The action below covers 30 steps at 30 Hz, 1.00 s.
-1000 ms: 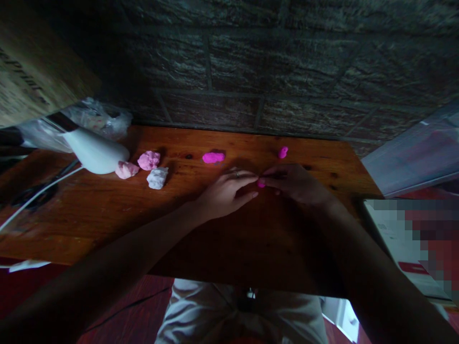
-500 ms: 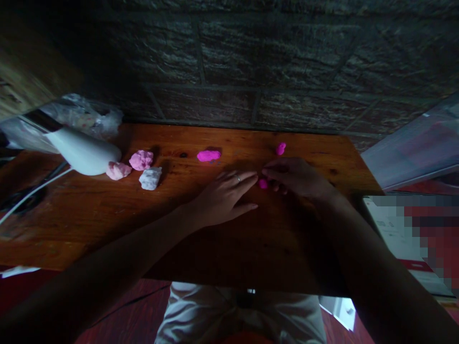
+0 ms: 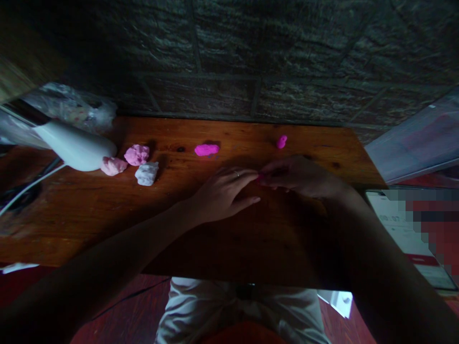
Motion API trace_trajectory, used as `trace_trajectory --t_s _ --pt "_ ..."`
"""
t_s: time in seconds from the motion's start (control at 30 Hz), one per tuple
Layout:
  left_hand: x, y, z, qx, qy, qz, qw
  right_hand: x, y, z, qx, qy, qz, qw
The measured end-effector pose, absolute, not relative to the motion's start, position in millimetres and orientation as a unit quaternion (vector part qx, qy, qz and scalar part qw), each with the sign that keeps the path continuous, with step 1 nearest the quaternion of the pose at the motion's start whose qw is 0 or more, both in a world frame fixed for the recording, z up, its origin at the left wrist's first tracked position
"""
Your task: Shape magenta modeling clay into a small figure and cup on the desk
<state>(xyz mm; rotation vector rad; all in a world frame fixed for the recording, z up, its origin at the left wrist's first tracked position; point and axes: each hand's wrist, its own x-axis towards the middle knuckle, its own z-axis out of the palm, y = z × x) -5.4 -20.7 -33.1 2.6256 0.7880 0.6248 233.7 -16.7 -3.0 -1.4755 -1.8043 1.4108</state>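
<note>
Right hand (image 3: 301, 177) has closed, fingers pinching magenta lump (image 3: 260, 177); left hand (image 3: 222, 193), thumb spread. Two magenta pieces (image 3: 207, 150) (image 3: 281, 142) laid down, lump still in hand.

digits 00:07 (image 3: 391, 219) on pale screen (image 3: 403, 236), rest unclear

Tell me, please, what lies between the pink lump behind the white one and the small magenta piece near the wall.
An oblong magenta piece lies between the pink lump and the small magenta piece, as the head view shows.
</note>
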Motion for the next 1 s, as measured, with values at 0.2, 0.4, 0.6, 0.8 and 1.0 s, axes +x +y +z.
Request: trace_trajectory --t_s 0.2,0.4,0.6,0.8,1.0 --pt "-0.9 -12.5 -33.4 0.794 0.351 0.344 0.358 211.2 -27.9 -0.7 -0.472 -0.638 0.511 0.328" --pt "1.4 -9.3 -33.6 0.705 0.320 0.395 0.495 194.4 -35.3 -3.3 -0.451 -0.594 0.515 0.423" --pt "-0.9 -5.9 -31.8 0.681 0.303 0.406 0.528 194.6 -35.4 -2.2 -0.455 -0.565 0.525 0.446" --pt "-2.4 -2.9 -30.0 0.648 0.324 0.416 0.549 198.1 -35.2 3.1 -0.503 -0.555 0.484 0.453" --pt "-5.1 -5.2 -25.3 0.657 0.309 0.418 0.546 189.9 -38.5 1.1 -0.490 -0.564 0.503 0.436"
